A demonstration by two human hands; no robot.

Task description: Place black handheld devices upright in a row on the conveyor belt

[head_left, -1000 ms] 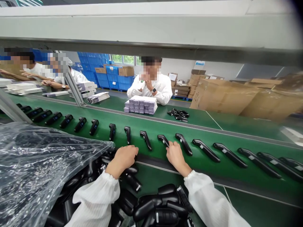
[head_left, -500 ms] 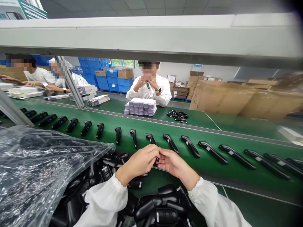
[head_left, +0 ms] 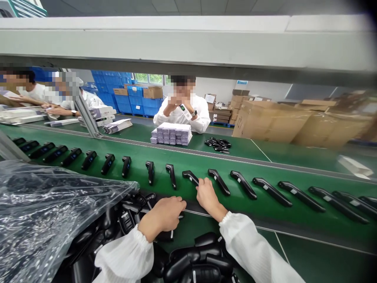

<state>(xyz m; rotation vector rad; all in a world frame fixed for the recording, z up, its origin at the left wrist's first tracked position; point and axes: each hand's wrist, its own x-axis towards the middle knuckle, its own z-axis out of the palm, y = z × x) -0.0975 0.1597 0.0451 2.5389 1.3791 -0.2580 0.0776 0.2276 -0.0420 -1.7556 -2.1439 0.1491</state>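
A row of black handheld devices with bent heads lies along the green conveyor belt [head_left: 118,182]. My right hand [head_left: 208,196] is closed around the lower end of one black handheld device [head_left: 190,176], which rests tilted on the belt; its head and upper body show past my fingers. My left hand [head_left: 167,214] is at the belt's near edge with fingers curled. A dark piece shows beneath its fingertips, too hidden to name. Below my hands, a heap of black plastic housings [head_left: 188,257] lies on the near bench, some with small white labels.
A clear plastic bag [head_left: 59,212] covers the pile at left. Across the belt, a person in white [head_left: 184,110] holds a small device behind stacked boxes [head_left: 172,133]. Small black parts [head_left: 218,144] lie beside them. A metal post [head_left: 86,114] and overhead beam [head_left: 188,43] frame the view.
My hands, together before, are now apart. The right has reached forward onto the device on the belt; the left has dropped down and left. The devices on the belt have shifted slightly right.
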